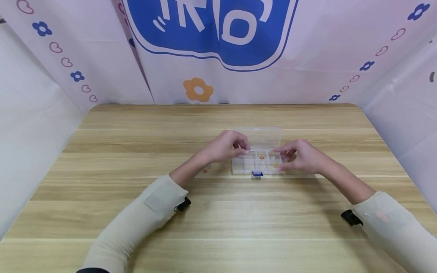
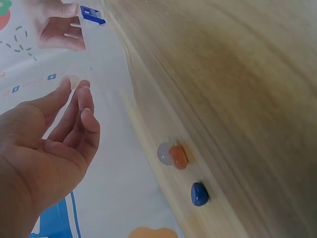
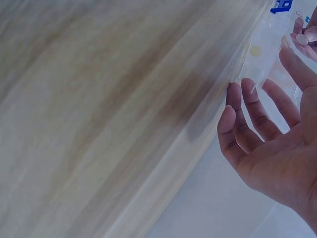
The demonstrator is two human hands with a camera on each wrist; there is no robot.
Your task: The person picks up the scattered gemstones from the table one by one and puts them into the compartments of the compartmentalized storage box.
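Observation:
A clear divided plastic box with a blue latch sits on the table, its lid raised at the back. Over its left compartments, my left hand pinches a small pale, translucent stone between thumb and fingertips. My right hand holds the right end of the box, thumb at the front and forefinger at the back; its other fingers curl loosely. Inside the right-hand compartments lie an orange stone, a whitish stone and a yellow stone.
Left of the box, beside my left forearm, an orange stone touches a cloudy pale stone on the wooden table. A dark blue stone lies near them. A printed white cloth hangs behind the table.

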